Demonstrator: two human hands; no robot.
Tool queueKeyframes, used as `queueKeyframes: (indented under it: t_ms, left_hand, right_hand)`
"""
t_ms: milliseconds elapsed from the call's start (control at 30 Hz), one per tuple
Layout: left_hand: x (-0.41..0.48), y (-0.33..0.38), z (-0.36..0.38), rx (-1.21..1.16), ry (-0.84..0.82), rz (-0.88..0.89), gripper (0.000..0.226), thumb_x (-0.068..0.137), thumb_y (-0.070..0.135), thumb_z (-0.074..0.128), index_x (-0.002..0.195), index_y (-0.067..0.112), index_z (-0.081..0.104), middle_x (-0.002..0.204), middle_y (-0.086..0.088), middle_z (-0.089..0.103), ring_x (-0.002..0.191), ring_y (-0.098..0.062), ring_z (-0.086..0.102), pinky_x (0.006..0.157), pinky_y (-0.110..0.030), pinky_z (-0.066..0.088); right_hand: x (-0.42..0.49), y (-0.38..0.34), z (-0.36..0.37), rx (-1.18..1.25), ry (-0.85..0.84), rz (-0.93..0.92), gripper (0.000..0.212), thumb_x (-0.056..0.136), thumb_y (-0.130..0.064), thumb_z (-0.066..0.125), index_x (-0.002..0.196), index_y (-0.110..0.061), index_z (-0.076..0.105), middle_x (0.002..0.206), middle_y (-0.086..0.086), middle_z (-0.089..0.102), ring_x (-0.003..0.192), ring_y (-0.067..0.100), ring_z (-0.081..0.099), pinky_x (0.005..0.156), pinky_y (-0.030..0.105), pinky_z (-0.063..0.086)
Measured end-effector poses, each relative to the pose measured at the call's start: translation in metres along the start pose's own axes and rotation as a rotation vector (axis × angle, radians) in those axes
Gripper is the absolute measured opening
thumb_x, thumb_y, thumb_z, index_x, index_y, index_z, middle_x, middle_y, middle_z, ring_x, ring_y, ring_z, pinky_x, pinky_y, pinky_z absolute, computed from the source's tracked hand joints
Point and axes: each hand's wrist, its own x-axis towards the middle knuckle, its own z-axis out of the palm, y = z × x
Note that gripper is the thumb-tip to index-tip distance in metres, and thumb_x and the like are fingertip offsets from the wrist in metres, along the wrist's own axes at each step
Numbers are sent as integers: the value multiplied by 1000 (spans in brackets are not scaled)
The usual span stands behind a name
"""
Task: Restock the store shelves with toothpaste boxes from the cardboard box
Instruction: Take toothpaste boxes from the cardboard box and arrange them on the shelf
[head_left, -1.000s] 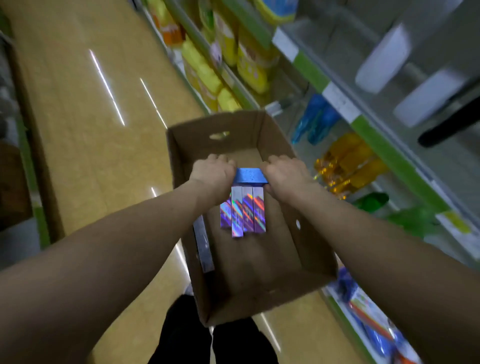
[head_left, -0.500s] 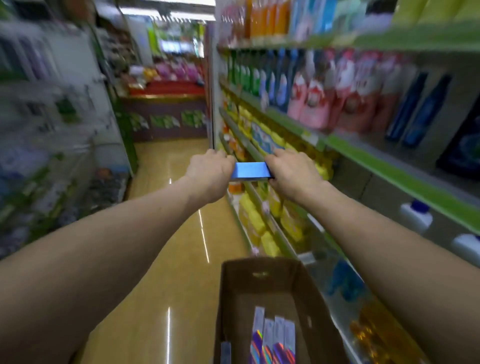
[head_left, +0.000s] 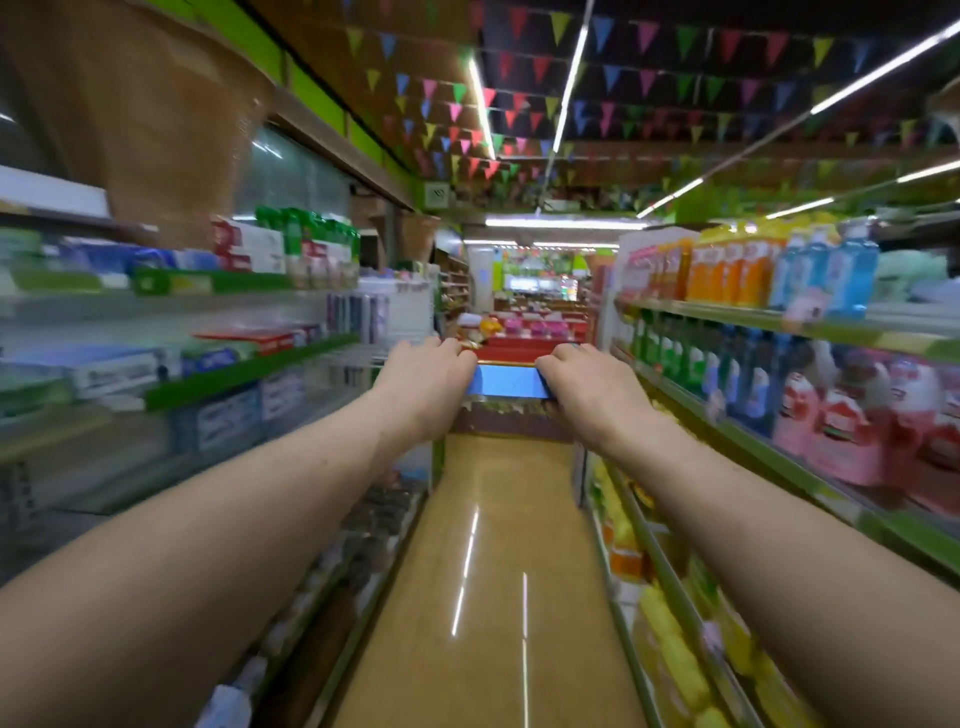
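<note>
A blue toothpaste box (head_left: 511, 382) is held crosswise at chest height in the middle of the aisle. My left hand (head_left: 426, 374) grips its left end and my right hand (head_left: 584, 382) grips its right end, both arms stretched forward. Toothpaste boxes (head_left: 249, 249) lie stacked on the shelves at the left, with more boxes (head_left: 228, 415) on a lower shelf there. The cardboard box is out of view.
Shelves at the right (head_left: 779, 322) carry orange, blue and pink bottles. The tan aisle floor (head_left: 493, 597) runs ahead to a red display (head_left: 524, 338) at the far end. Bunting flags hang from the ceiling.
Both hands lifted the blue box out of the cardboard box and up to chest height. The view swung upward, so the cardboard box dropped out of sight.
</note>
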Motion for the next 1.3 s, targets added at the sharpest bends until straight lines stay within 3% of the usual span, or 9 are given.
queueKeyframes:
  t_ms: [267, 633, 833, 1000, 1067, 1167, 1300]
  left_hand:
    - [-69, -136, -13, 90, -22, -133, 28, 93, 21, 47, 120, 20, 46, 122, -3, 51, 114, -24, 49, 87, -38, 40]
    - [-203, -309, -26, 207, -109, -326, 24, 93, 20, 47, 117, 18, 47, 120, -5, 51, 113, -25, 47, 85, -37, 39]
    - [-261, -365, -31, 261, -168, -444, 23, 93, 21, 48, 117, 18, 48, 120, -4, 51, 113, -25, 47, 84, -37, 41]
    - [-304, -401, -36, 382, -234, -558, 21, 94, 16, 45, 114, 17, 46, 118, -4, 50, 112, -25, 46, 74, -33, 33]
    - [-317, -411, -37, 422, -277, -612, 20, 94, 14, 44, 114, 16, 47, 118, -5, 51, 112, -25, 47, 77, -34, 36]
    - [-331, -422, -37, 450, -309, -711, 21, 94, 13, 45, 114, 16, 48, 119, -5, 52, 112, -25, 49, 84, -37, 39]
    - [-336, -433, -30, 512, -382, -810, 29, 93, 15, 49, 122, 17, 48, 121, -3, 51, 113, -24, 47, 82, -34, 38]
  right_hand:
    - [65, -125, -37, 81, 100, -161, 25, 94, -18, 50, 118, -17, 54, 118, 5, 56, 110, 27, 52, 81, 37, 46]
    - [124, -333, -82, 253, 176, -328, 29, 96, -22, 48, 124, -19, 52, 120, 2, 55, 112, 24, 51, 82, 36, 44]
    - [141, -413, -99, 330, 185, -448, 27, 96, -21, 47, 122, -17, 53, 119, 4, 56, 112, 25, 50, 84, 37, 44]
    - [159, -473, -104, 410, 230, -561, 25, 95, -23, 49, 119, -17, 52, 116, 4, 55, 109, 25, 49, 76, 33, 39]
    - [166, -496, -103, 451, 236, -616, 25, 95, -22, 50, 119, -16, 52, 115, 4, 54, 109, 25, 49, 74, 33, 37]
    - [178, -524, -99, 495, 251, -695, 27, 95, -25, 52, 120, -16, 52, 116, 4, 54, 110, 25, 49, 81, 35, 42]
    - [199, -550, -89, 555, 262, -782, 28, 96, -20, 51, 123, -14, 51, 120, 5, 54, 112, 26, 48, 85, 37, 45]
